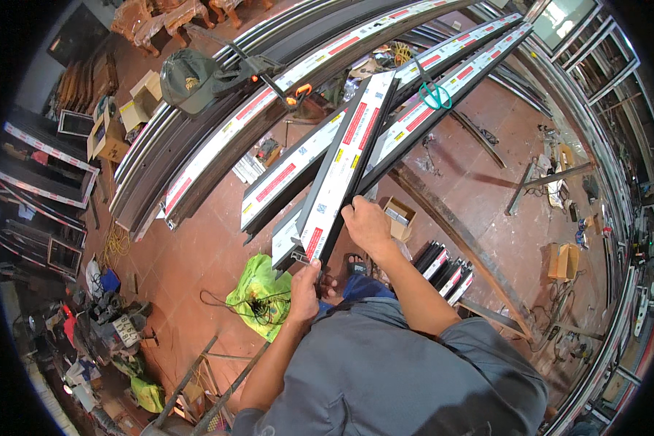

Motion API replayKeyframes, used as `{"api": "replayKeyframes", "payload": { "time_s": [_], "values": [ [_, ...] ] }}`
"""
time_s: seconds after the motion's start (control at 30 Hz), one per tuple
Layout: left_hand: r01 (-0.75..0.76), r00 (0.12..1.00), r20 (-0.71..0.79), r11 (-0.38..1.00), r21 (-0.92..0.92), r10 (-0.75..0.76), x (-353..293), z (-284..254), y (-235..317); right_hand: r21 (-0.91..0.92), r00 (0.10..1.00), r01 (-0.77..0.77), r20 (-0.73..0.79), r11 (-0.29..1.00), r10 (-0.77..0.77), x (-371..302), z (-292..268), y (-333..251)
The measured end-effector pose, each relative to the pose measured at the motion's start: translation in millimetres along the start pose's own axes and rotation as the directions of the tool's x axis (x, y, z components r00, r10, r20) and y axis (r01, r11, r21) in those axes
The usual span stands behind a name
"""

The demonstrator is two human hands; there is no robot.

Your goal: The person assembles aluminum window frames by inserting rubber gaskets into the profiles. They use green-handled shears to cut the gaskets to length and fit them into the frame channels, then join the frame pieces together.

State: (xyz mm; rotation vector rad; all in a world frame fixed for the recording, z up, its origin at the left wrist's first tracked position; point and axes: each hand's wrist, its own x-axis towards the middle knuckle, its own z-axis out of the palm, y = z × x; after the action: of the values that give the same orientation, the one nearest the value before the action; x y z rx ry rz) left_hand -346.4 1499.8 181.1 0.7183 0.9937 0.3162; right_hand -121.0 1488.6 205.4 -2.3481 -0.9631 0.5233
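Observation:
A short black profile bar [344, 160], faced with white film and red labels, lies slantwise across two longer profile bars. My left hand [307, 291] is closed around its near cut end, the thumb on the film side. My right hand [367, 224] has its fingers curled in against the same bar's right edge, a little farther up; the fingertips are partly hidden. Beneath it, one long bar [298, 161] runs from the near left to the far right. The other long bar [454, 89] carries teal-handled scissors [434, 96].
Stacked long profiles [269, 98] lie at the left, with a dark cap [187, 81] and an orange-tipped clamp [298, 94] on them. Near my legs are a lime-green bag [258, 294], an open cardboard box [400, 216] and short profile pieces [443, 272]. A metal bar [465, 247] slants across the right.

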Motion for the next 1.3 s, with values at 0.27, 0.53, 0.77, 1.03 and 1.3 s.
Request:
{"api": "replayKeyframes", "payload": {
  "time_s": [0.27, 0.53, 0.77, 1.03, 1.3],
  "values": [
    [-0.031, 0.999, -0.041, 0.997, 0.065, 0.034, -6.2, 5.2, 7.9, -0.059, 0.997, 0.042, -0.057, 0.997, -0.046, -3.9, 6.0, -0.7],
    [-0.080, 0.997, -0.015, 0.997, -0.007, 0.080, -3.1, 3.2, 3.9, -0.225, 0.978, 0.027, -0.195, 0.974, -0.072, 59.6, -10.1, 12.8],
    [-0.087, 0.993, -0.078, 0.996, 0.017, 0.088, -2.9, -2.7, 3.9, -0.316, 0.973, -0.023, -0.227, 0.948, -0.052, 144.8, -53.9, 38.7],
    [-0.090, 0.993, -0.082, 0.996, 0.004, 0.090, 6.2, -9.9, -8.2, -0.334, 0.964, -0.068, -0.263, 0.940, -0.024, 223.2, -82.3, 58.0],
    [-0.105, 0.991, -0.077, 0.994, 0.004, 0.105, 9.2, -12.8, -18.4, -0.372, 0.952, -0.135, -0.307, 0.918, 0.016, 283.2, -89.4, 69.7]
  ]
}}
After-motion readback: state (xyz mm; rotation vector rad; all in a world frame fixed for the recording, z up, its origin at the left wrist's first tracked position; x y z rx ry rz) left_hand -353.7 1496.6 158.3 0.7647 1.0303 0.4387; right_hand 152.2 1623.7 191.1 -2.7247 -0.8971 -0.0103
